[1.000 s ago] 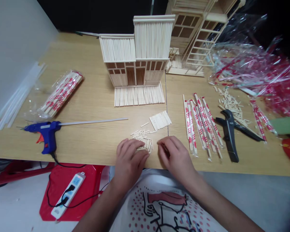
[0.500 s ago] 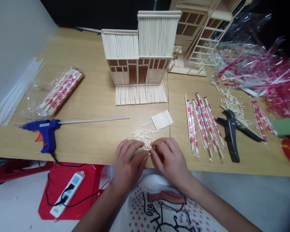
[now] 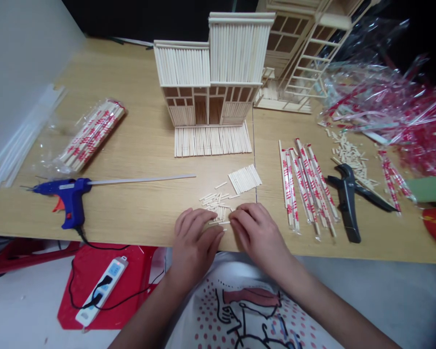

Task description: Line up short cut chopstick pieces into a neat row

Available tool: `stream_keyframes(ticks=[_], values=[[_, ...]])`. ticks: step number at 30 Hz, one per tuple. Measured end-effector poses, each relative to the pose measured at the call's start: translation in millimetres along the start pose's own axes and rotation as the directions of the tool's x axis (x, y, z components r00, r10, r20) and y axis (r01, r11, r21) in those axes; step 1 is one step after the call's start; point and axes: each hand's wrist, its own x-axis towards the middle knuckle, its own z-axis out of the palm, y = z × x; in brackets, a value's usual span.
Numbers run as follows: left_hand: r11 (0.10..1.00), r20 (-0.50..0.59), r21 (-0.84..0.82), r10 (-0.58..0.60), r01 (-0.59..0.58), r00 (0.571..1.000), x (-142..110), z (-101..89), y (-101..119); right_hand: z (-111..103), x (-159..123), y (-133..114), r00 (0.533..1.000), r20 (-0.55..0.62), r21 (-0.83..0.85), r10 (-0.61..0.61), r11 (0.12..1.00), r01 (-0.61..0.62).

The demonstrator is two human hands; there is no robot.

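At the table's front edge, my left hand is curled, with the tip of a short wooden stick showing by its thumb. Facing it, my right hand has its thumb and fingers pinched at the end of another short stick. Between and just beyond the fingertips lies a loose pile of cut sticks. A small panel of sticks laid side by side rests behind my right hand. My palms and the undersides of my fingers are hidden.
A stick-built model house stands behind, beside a taller model with a ladder. At left are a blue glue gun and packed chopsticks. Wrapped chopsticks, a black cutter and plastic wrappers lie at right.
My right hand has shifted slightly right, away from my left fingertips, and its fingers have drawn closer together. A stick between the hands shows more clearly. My left hand stays nearly in place.
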Motion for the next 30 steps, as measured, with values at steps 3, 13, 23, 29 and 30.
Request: stream_keyframes(ticks=[3, 13, 23, 29, 30], values=[[1.000, -0.009, -0.002, -0.009, 0.009, 1.000, -2, -1.5, -1, -4, -3, 6, 1.000, -0.024, -0.006, -0.012, 1.000, 0.012], [1.000, -0.028, 0.018, 0.007, -0.006, 1.000, -3, -1.6, -2, -5, 2, -6, 0.999, 0.005, 0.000, -0.032, 0.999, 0.032], [1.000, -0.038, 0.016, 0.001, -0.001, 0.999, -4, -0.1, -3, 1, 0, -3, 0.994, 0.049, 0.011, -0.099, 0.995, 0.099], [1.000, -0.034, 0.018, -0.006, 0.006, 0.999, -5, 0.4, -3, -2, -6, 2, 0.993, 0.070, 0.010, -0.090, 0.996, 0.090], [1.000, -0.035, 0.017, -0.005, 0.006, 0.999, -5, 0.4, -3, -3, -7, 3, 0.993, 0.073, 0.004, -0.093, 0.996, 0.093]])
